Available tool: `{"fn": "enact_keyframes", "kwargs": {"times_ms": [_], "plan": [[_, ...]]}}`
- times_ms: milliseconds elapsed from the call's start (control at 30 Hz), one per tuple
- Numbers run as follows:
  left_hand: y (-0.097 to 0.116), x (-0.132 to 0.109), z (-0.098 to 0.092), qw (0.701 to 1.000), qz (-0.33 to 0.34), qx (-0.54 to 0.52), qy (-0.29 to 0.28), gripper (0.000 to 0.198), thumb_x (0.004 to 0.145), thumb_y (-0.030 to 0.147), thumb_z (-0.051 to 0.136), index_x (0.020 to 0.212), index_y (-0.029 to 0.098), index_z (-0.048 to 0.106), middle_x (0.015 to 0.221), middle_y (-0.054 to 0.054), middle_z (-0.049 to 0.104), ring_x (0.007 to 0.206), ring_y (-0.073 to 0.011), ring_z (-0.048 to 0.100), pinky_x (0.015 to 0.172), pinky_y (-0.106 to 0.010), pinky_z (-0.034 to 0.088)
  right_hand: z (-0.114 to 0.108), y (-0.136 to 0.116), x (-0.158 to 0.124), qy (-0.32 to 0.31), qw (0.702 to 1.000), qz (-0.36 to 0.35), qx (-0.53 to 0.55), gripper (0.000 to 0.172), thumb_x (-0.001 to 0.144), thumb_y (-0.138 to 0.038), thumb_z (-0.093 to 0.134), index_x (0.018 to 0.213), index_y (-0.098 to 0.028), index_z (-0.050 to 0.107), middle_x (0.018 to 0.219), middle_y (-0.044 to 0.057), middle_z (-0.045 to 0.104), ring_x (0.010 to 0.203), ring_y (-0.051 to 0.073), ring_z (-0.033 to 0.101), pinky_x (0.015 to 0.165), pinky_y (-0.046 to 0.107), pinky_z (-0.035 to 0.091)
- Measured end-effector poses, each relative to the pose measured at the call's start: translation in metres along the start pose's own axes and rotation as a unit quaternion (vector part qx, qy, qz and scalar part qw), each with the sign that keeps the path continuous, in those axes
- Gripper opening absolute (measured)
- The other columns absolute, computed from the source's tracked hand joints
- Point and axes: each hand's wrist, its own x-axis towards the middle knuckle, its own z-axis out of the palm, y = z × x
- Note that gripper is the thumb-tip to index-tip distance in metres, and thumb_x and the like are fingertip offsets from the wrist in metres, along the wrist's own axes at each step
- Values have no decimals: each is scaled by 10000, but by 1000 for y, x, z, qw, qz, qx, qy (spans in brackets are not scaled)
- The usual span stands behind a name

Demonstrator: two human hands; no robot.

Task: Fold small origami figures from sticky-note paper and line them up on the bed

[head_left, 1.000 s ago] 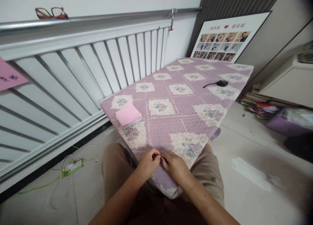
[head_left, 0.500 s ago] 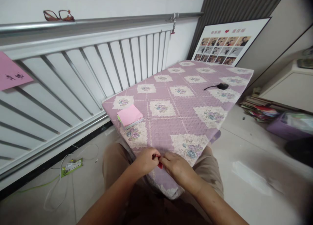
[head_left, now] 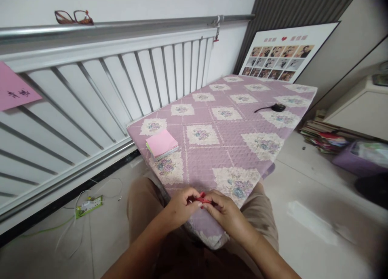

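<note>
My left hand (head_left: 181, 206) and my right hand (head_left: 226, 214) meet at the near edge of a table covered with a purple flowered cloth (head_left: 218, 137). Both pinch a small red folded piece of paper (head_left: 202, 199) between their fingertips, just above the cloth. Most of the red paper is hidden by my fingers. A stack of pink square papers (head_left: 161, 144) lies on the table's left corner, well apart from my hands.
A small black object with a cord (head_left: 275, 107) lies at the table's far right. A white railing (head_left: 91, 89) runs along the left, with glasses (head_left: 73, 17) on its top rail. A photo board (head_left: 280, 52) leans behind the table. Books (head_left: 321, 135) are piled on the floor at right.
My hands have shifted slightly toward me and opened a little around the red paper, which now shows more between my fingertips. The view has barely moved.
</note>
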Motion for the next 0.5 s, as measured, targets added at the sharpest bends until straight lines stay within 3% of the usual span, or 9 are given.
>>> {"fn": "enact_keyframes", "kwargs": {"times_ms": [167,300,500], "plan": [[5,0,7,995,-33,-72,59,36,755,199,537,752,165,546,714,13,564,684,-119,507,666,-239,405,10,0,1,90,977,117,153,235,781,-408,621,836,-228,479,651,-46,509,603,115,496,568,234,408],[6,0,10,994,-31,-81,69,35,734,178,539,738,176,504,677,31,532,632,-103,475,623,-226,387,11,-2,4,73,952,168,245,414,736,-473,654,1025,-220,502,630,-57,522,591,122,500,583,251,410],[2,1,16,994,-10,-75,79,104,721,149,553,773,185,470,679,38,527,631,-101,499,609,-220,387,8,-8,5,35,951,191,239,297,759,-482,635,760,-191,573,652,-26,537,583,104,446,563,246,367]]}}
